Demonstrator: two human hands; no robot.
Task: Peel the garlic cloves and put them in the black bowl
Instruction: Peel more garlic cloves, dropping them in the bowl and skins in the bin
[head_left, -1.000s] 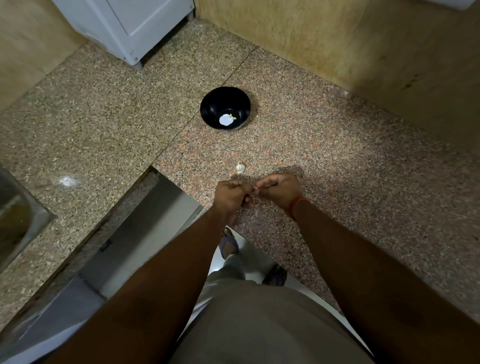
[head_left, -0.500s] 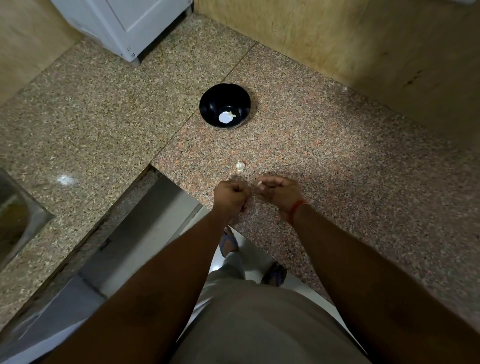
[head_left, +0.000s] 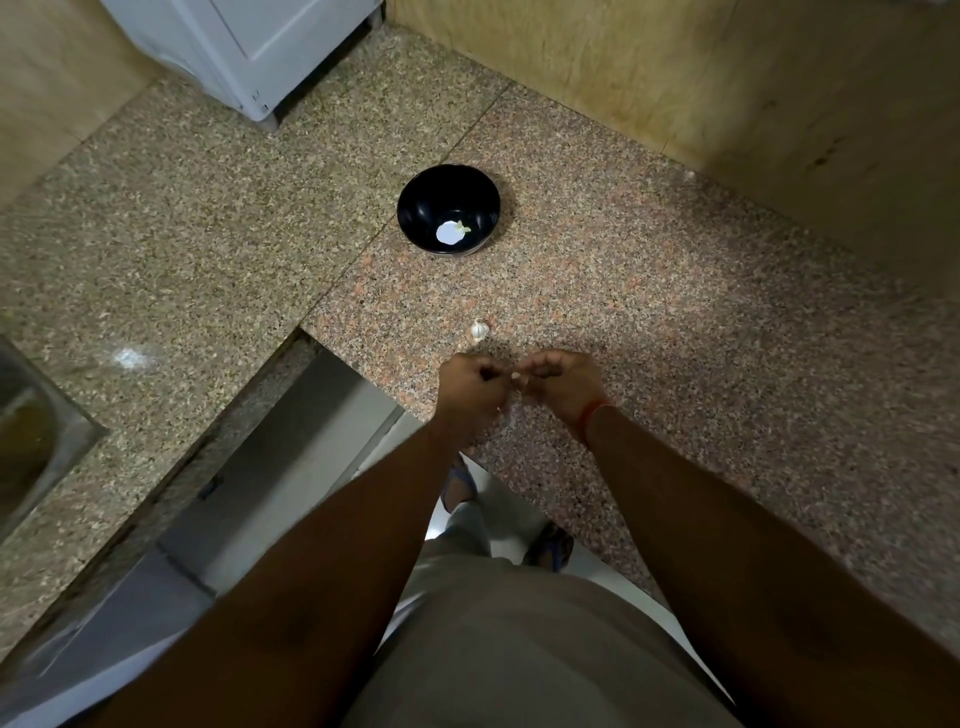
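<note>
Head: black bowl (head_left: 415, 208) w/ peeled clove (head_left: 461, 228).

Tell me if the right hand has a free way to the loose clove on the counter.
Probably yes. The clove lies just beyond the right hand, on bare counter with nothing between them. But that hand and the left hand are pinching something small, so it must let go first.

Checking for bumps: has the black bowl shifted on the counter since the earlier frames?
No. The black bowl sits just right of the granite seam as before; only the camera drifted.
</note>
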